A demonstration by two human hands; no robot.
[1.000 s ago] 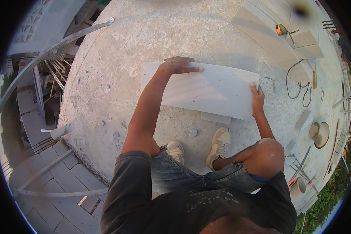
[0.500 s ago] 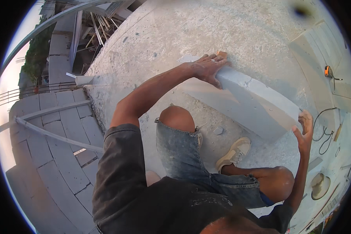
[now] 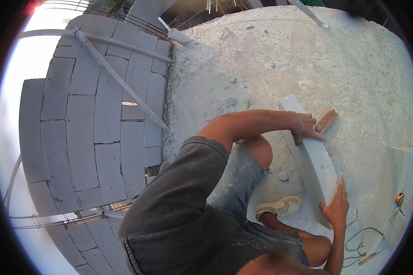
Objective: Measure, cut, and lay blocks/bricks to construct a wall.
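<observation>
A long, pale grey concrete block (image 3: pixel 321 167) stands on its narrow edge on the dusty floor, just beyond my shoe. My left hand (image 3: pixel 306 129) lies over its top edge toward the far end, fingers over one side and thumb on the other. Around the near part, my right hand (image 3: pixel 336 207) grips the block, thumb on the left face and fingers along the right. Beside my left hand's fingertips lies an orange-brown brick-like piece (image 3: pixel 326 120) on the floor.
A wall of grey blocks (image 3: pixel 82 119) stands at left, with a metal brace (image 3: pixel 124 82) across it. At the right are more pale blocks (image 3: pixel 394 183), an orange-and-black tape measure (image 3: pixel 399 199) and a black cable (image 3: pixel 357 245). Small rubble (image 3: pixel 232 101) dots the floor.
My view has turned, bringing more of the left wall in. My left hand has shifted from the block's far end to further along its top; my right hand has closed around its near part.
</observation>
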